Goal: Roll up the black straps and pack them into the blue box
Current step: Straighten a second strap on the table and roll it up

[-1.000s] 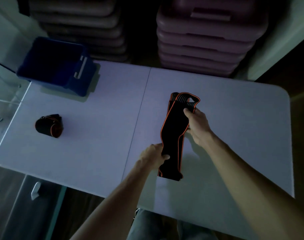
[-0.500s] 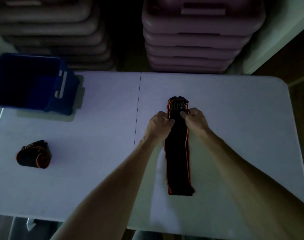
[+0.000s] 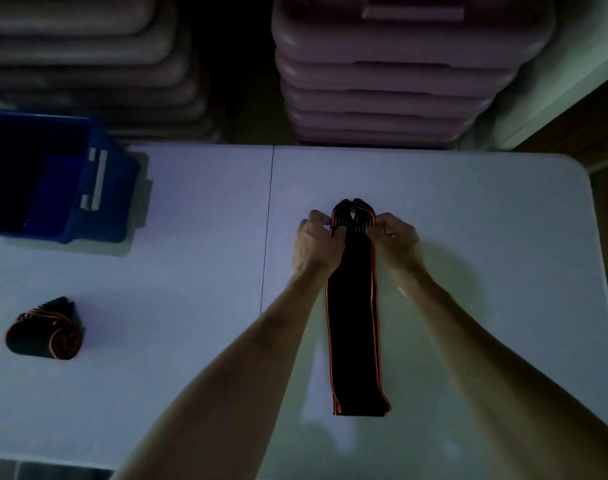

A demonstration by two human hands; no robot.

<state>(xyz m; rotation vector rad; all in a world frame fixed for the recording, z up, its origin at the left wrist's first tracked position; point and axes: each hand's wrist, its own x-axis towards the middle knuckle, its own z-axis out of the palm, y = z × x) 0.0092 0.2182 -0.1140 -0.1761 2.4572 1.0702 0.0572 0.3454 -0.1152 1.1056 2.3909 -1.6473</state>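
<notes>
A long black strap [image 3: 353, 327] with orange edges lies flat on the white table [image 3: 191, 375], running from the middle toward me. Its far end is curled over into a small roll. My left hand [image 3: 317, 244] pinches the left side of that curled end. My right hand [image 3: 396, 241] pinches its right side. A second black strap [image 3: 44, 332], rolled up, lies on the table at the near left. The blue box [image 3: 98, 188] stands at the far left, its inside dark.
Two stacks of pale plastic step platforms [image 3: 392, 71] stand behind the table's far edge. A seam [image 3: 267, 230] runs down the table's middle. The table's right edge and rounded corner [image 3: 586, 174] are close to the strap.
The strap was held loosely and twisted above the table; it now lies straight and flat. My left hand moved from its near end to its far end, where both hands curl it over.
</notes>
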